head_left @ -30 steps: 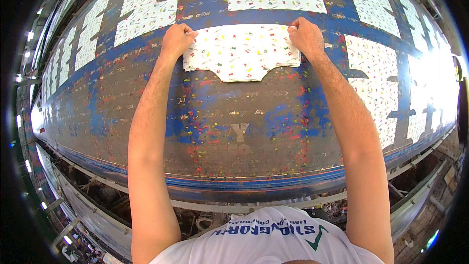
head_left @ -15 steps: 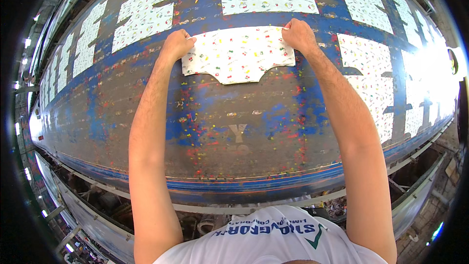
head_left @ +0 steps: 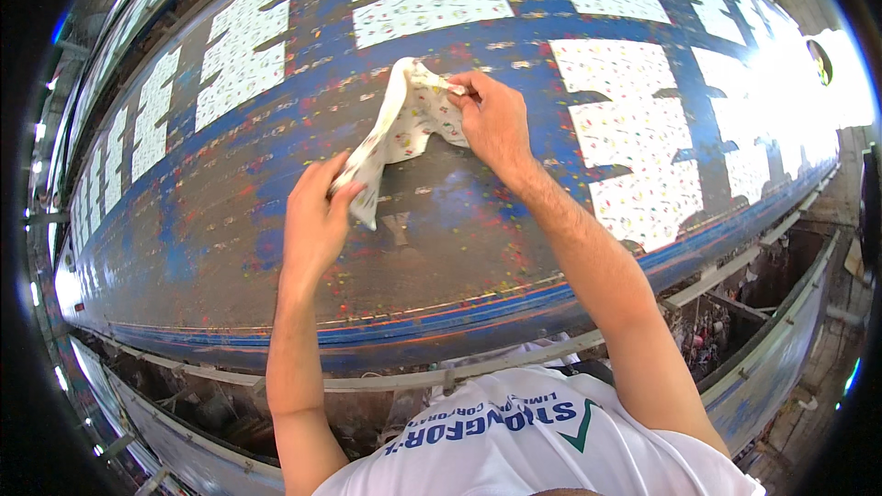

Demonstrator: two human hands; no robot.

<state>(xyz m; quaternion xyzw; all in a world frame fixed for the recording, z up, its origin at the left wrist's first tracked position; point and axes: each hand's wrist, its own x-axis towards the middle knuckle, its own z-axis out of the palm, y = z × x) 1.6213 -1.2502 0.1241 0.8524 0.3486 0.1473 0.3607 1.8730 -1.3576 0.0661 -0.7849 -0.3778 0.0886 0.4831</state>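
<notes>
Printed cloth piece (head_left: 411, 136) hangs unspread, pinched in left-hand fingers (head_left: 322, 174) and right-hand fingers (head_left: 477, 84) (similar panels (head_left: 634, 127) already lie flat along the bench (head_left: 207, 234)).

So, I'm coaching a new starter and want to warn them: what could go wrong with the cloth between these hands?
The white printed cloth is bent between the left hand and the right hand, so it might crease. Its loose corner by the left hand could fold under if laid down this way. Coloured specks on the table might mark it, if wet; I can't tell.
</notes>
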